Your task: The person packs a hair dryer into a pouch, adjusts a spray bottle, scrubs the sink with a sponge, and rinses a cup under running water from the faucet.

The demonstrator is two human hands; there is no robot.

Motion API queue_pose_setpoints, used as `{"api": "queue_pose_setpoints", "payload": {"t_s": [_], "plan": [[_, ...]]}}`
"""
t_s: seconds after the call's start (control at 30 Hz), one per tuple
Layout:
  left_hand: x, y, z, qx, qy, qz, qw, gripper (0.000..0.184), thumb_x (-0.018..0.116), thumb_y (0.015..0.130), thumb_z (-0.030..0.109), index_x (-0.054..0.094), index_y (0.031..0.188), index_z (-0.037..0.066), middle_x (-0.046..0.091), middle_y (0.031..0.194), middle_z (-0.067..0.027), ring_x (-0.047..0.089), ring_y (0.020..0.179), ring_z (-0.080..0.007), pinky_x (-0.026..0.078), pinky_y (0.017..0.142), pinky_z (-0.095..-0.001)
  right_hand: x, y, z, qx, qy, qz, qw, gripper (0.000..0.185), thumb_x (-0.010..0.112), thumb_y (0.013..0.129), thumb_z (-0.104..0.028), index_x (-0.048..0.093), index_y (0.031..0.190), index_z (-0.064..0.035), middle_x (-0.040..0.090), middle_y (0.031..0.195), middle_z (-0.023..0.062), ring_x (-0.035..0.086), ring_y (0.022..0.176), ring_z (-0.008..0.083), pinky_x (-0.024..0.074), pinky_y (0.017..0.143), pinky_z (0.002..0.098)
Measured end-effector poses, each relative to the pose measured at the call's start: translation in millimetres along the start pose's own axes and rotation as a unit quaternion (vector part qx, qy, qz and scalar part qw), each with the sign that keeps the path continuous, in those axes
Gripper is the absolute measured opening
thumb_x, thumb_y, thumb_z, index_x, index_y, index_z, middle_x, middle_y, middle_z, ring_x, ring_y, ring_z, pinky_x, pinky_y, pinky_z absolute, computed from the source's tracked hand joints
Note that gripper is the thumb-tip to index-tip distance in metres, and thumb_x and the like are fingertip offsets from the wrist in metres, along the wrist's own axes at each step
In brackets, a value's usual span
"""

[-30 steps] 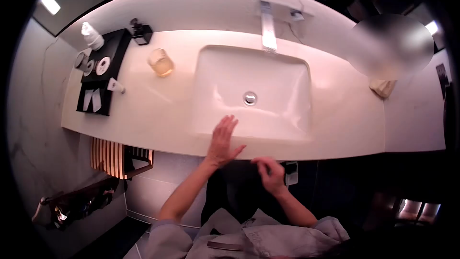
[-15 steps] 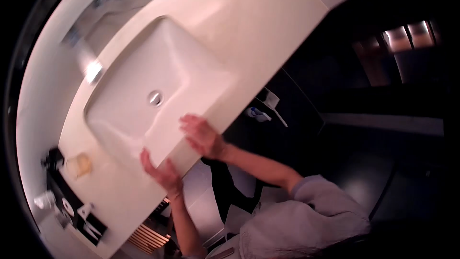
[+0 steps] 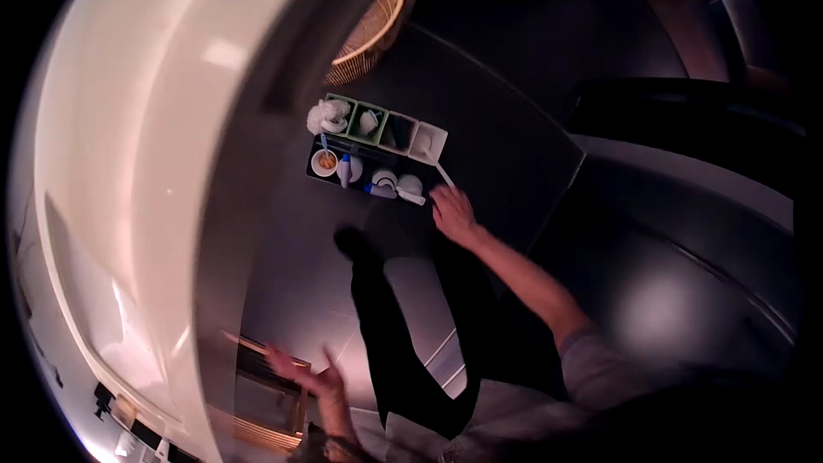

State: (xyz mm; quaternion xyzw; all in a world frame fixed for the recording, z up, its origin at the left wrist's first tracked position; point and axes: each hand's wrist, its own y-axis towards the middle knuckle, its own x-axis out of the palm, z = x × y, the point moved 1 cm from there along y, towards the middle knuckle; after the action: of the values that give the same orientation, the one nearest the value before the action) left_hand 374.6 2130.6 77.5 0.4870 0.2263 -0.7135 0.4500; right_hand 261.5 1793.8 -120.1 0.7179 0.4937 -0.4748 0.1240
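Observation:
My right hand (image 3: 454,213) reaches down over the floor with its fingers loosely bent. Its fingertips are close to the end of a slim white handle (image 3: 443,173) that slants out of a white compartment (image 3: 428,142). Whether they touch is unclear. The handle belongs to a caddy (image 3: 314,156) with a row of square compartments and a black tray with several items. A blue-and-white bottle (image 3: 345,171) lies across a round container there, and a small white cup (image 3: 324,163) holds orange bits. My left hand (image 3: 317,380) is lower left, fingers spread, holding nothing.
A pale washbasin counter (image 3: 171,60) curves along the left side. At the top stands a wicker basket (image 3: 369,43). A slatted wooden stool or rack (image 3: 266,430) is below my left hand. White fluffy material (image 3: 326,117) sits at the caddy's left end.
The view has swung from the basin down to the floor, bringing the caddy into sight. My hands have parted: the right is by the white handle, the left lower down.

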Motion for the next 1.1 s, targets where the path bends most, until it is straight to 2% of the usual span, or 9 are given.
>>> {"api": "queue_pose_setpoints", "payload": {"t_s": [0.17, 0.27, 0.33, 0.47, 0.6, 0.8, 0.87, 0.97, 1.1], "plan": [[164.0, 42.2, 16.5, 0.012, -0.174, -0.179, 0.968, 0.071, 0.065, 0.077, 0.000, 0.028, 0.137, 0.001, 0.029, 0.139, -0.0254, 0.032, 0.128, -0.0399, 0.031, 0.104, -0.0456, 77.8, 127.1, 48.8, -0.191, -0.143, 0.034, 0.971, 0.022, 0.052, 0.075, -0.007, 0.058, 0.095, -0.0009, 0.054, 0.107, 0.0125, 0.047, 0.111, 0.0261, 0.0349, 0.099, 0.0391], [235.4, 74.3, -13.7, -0.018, -0.137, -0.237, 0.962, 0.072, 0.063, 0.077, -0.001, 0.027, 0.139, 0.007, 0.031, 0.140, -0.0183, 0.035, 0.128, -0.0351, 0.035, 0.100, -0.0459, 130.7, 183.5, 71.0, -0.185, -0.238, 0.008, 0.953, 0.025, 0.052, 0.077, -0.010, 0.062, 0.098, -0.0009, 0.055, 0.108, 0.0110, 0.047, 0.111, 0.0262, 0.0318, 0.102, 0.0404], [269.5, 91.5, -30.1, -0.037, -0.128, -0.261, 0.956, 0.072, 0.063, 0.077, -0.002, 0.028, 0.139, 0.009, 0.034, 0.138, -0.0167, 0.037, 0.126, -0.0336, 0.037, 0.098, -0.0456, 160.6, 209.8, 85.2, -0.118, -0.282, -0.040, 0.951, 0.034, 0.050, 0.079, -0.009, 0.060, 0.110, 0.0027, 0.056, 0.116, 0.0133, 0.047, 0.112, 0.0266, 0.0325, 0.101, 0.0434], [302.4, 113.2, -40.8, -0.054, -0.104, -0.300, 0.947, 0.071, 0.063, 0.076, -0.002, 0.030, 0.138, 0.009, 0.037, 0.134, -0.0155, 0.044, 0.119, -0.0318, 0.039, 0.095, -0.0445, 187.3, 233.7, 101.9, -0.011, -0.350, -0.197, 0.916, 0.026, 0.052, 0.084, -0.014, 0.068, 0.103, -0.0058, 0.063, 0.105, 0.0048, 0.050, 0.106, 0.0220, 0.0333, 0.083, 0.0378], [337.2, 128.9, -60.8, -0.007, -0.072, -0.321, 0.944, 0.072, 0.064, 0.075, -0.002, 0.030, 0.137, 0.008, 0.038, 0.133, -0.0163, 0.044, 0.118, -0.0314, 0.040, 0.095, -0.0424, 198.8, 247.8, 101.1, -0.015, -0.400, -0.285, 0.871, 0.026, 0.053, 0.085, -0.018, 0.068, 0.105, -0.0115, 0.063, 0.109, 0.0028, 0.053, 0.106, 0.0216, 0.0322, 0.087, 0.0433], [372.7, 154.5, -60.7, -0.066, -0.076, -0.351, 0.931, 0.074, 0.066, 0.073, 0.000, 0.030, 0.138, 0.006, 0.043, 0.130, -0.0176, 0.045, 0.118, -0.0332, 0.038, 0.098, -0.0404, 206.2, 260.3, 115.2, -0.036, -0.281, -0.325, 0.902, 0.021, 0.057, 0.081, -0.015, 0.070, 0.098, -0.0113, 0.065, 0.109, 0.0076, 0.056, 0.106, 0.0215, 0.0349, 0.092, 0.0402], [378.4, 163.2, -52.1, 0.009, -0.124, -0.322, 0.939, 0.074, 0.069, 0.072, 0.004, 0.032, 0.136, 0.005, 0.045, 0.128, -0.0179, 0.045, 0.117, -0.0346, 0.038, 0.098, -0.0390, 196.7, 256.4, 112.5, -0.024, -0.227, -0.293, 0.928, 0.022, 0.059, 0.077, -0.010, 0.067, 0.098, -0.0085, 0.065, 0.105, 0.0115, 0.057, 0.102, 0.0251, 0.0381, 0.089, 0.0377], [389.7, 177.8, -49.9, 0.037, -0.125, -0.341, 0.931, 0.079, 0.073, 0.071, 0.007, 0.032, 0.138, 0.005, 0.044, 0.130, -0.0164, 0.045, 0.118, -0.0341, 0.038, 0.098, -0.0384, 171.9, 246.4, 102.4, 0.027, -0.137, -0.259, 0.956, 0.023, 0.052, 0.081, -0.007, 0.065, 0.100, -0.0059, 0.065, 0.106, 0.0083, 0.056, 0.103, 0.0253, 0.0345, 0.091, 0.0385], [392.7, 192.3, -54.1, 0.090, -0.091, -0.386, 0.914, 0.083, 0.076, 0.069, 0.013, 0.032, 0.139, 0.011, 0.051, 0.124, -0.0133, 0.049, 0.113, -0.0330, 0.041, 0.095, -0.0399, 168.3, 243.7, 102.1, 0.073, -0.073, -0.187, 0.977, 0.024, 0.056, 0.078, -0.005, 0.062, 0.102, -0.0037, 0.064, 0.101, 0.0160, 0.057, 0.101, 0.0287, 0.0362, 0.091, 0.0406]]}}
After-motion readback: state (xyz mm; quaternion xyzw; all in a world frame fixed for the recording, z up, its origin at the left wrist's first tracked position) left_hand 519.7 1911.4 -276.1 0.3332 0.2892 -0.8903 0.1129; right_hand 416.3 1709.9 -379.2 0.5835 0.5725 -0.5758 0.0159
